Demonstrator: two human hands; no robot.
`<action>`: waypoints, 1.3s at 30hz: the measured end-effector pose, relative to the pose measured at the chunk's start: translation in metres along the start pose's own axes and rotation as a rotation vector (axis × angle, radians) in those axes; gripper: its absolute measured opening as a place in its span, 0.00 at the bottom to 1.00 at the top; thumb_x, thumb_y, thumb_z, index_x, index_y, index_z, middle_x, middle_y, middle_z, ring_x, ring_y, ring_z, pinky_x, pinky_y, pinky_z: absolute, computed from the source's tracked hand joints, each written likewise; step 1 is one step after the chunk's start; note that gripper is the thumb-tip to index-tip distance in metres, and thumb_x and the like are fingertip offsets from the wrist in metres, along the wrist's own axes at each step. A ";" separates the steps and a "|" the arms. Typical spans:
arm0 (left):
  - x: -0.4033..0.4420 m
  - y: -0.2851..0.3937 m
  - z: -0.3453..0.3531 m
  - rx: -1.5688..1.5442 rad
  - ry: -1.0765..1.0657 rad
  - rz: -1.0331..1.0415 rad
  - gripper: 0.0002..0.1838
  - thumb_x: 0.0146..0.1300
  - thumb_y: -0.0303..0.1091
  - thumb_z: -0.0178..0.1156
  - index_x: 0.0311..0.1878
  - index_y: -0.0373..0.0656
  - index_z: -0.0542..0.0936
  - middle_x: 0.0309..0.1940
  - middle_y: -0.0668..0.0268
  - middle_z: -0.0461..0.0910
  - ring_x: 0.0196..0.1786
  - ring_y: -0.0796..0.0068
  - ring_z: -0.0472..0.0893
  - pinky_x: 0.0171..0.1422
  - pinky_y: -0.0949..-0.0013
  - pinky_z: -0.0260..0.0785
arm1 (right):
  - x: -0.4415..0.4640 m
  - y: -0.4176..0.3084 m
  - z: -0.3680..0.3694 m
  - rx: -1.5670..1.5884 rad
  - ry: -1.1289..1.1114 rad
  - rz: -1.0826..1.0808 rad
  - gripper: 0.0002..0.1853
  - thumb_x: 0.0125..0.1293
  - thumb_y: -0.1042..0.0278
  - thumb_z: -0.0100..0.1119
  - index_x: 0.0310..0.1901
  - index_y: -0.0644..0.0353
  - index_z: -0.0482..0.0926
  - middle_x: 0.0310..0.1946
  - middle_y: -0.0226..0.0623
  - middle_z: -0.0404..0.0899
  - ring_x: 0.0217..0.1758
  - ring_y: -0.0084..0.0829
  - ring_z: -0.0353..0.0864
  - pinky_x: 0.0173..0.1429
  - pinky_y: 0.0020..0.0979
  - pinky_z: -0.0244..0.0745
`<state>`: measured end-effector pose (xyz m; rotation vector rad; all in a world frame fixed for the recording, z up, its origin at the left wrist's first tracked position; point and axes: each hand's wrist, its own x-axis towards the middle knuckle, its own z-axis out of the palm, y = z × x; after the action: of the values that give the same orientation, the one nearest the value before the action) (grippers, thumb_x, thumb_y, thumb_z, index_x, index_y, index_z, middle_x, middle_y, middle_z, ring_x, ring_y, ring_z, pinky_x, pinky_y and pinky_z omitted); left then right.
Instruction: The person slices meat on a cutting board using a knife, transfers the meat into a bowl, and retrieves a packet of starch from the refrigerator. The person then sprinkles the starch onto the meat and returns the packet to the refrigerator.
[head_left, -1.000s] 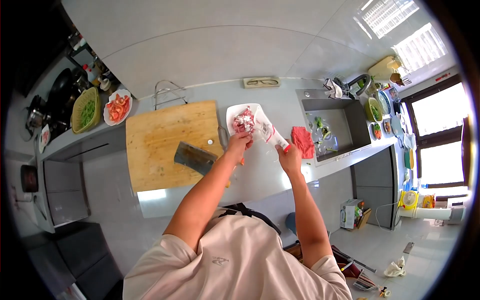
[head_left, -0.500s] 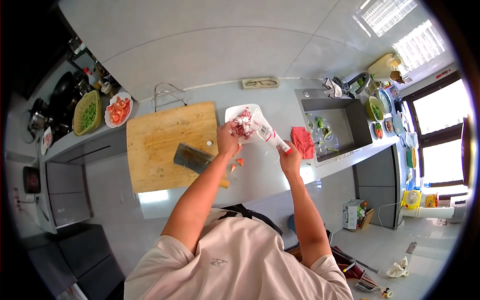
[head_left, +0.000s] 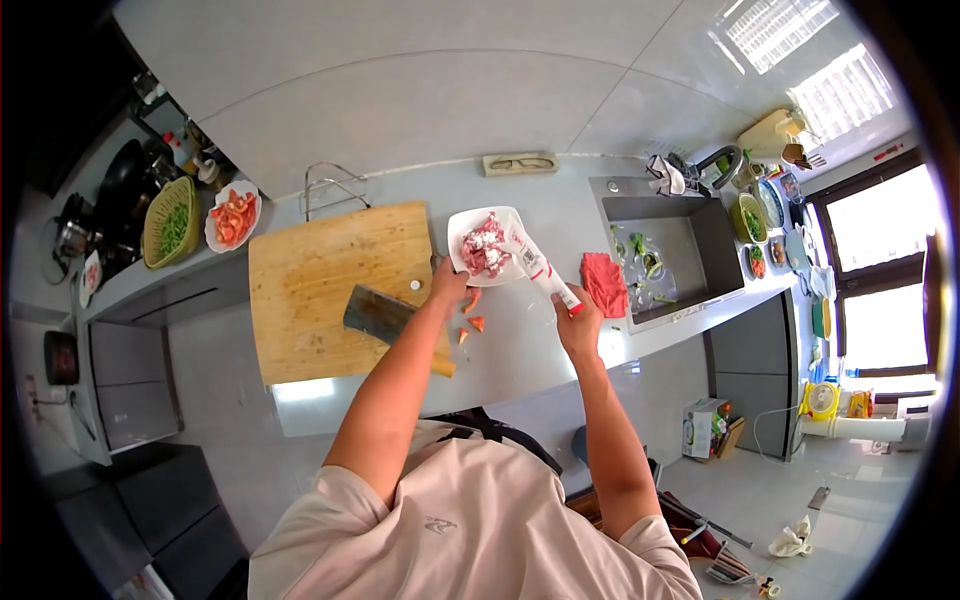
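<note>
A white bowl (head_left: 464, 222) holds pieces of raw meat (head_left: 480, 262) with white powder on top. My left hand (head_left: 449, 282) is closed at the bowl's near left rim, gripping it. In my right hand (head_left: 578, 318) is the lower end of a white and red plastic packet (head_left: 540, 270); its far end lies over the bowl's right side. Left of the bowl, a cleaver (head_left: 380, 316) rests on the wooden cutting board (head_left: 335, 250), partly behind my left forearm. Small red-orange pieces (head_left: 477, 323) lie on the counter below the bowl.
A red cloth (head_left: 604, 284) lies beside the sink (head_left: 660, 210), which has green scraps in it. On the left stand a plate of cut tomatoes (head_left: 233, 218) and a yellow-green basket (head_left: 160, 240) of chopped green vegetables. A wire rack (head_left: 333, 187) stands behind the board.
My left hand has come out from over the meat to the bowl's near left rim. The packet stays in my right hand, tilted over the bowl.
</note>
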<state>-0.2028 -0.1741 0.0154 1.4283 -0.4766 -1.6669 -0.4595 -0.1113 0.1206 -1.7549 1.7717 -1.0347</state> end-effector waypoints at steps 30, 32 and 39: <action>0.007 -0.004 -0.008 0.175 0.077 0.113 0.14 0.72 0.25 0.65 0.58 0.35 0.80 0.45 0.58 0.87 0.41 0.68 0.89 0.41 0.66 0.84 | 0.001 -0.007 0.003 -0.203 -0.028 -0.048 0.12 0.65 0.73 0.73 0.49 0.60 0.85 0.40 0.45 0.86 0.45 0.50 0.84 0.50 0.46 0.79; -0.007 0.003 -0.004 0.125 0.097 0.100 0.14 0.72 0.25 0.65 0.59 0.35 0.80 0.46 0.57 0.87 0.40 0.68 0.89 0.41 0.66 0.84 | 0.003 -0.008 0.003 -0.192 0.006 -0.084 0.11 0.64 0.73 0.72 0.48 0.60 0.84 0.40 0.44 0.86 0.45 0.50 0.84 0.50 0.45 0.79; 0.011 -0.004 -0.009 0.218 0.060 0.107 0.15 0.73 0.25 0.64 0.60 0.36 0.79 0.47 0.58 0.86 0.42 0.67 0.89 0.40 0.66 0.84 | 0.003 -0.003 0.009 -0.227 -0.035 -0.065 0.11 0.64 0.76 0.70 0.48 0.59 0.84 0.40 0.43 0.86 0.46 0.49 0.84 0.51 0.46 0.79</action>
<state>-0.1957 -0.1785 0.0034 1.5761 -0.7059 -1.5184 -0.4512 -0.1156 0.1180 -1.9643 1.8836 -0.8487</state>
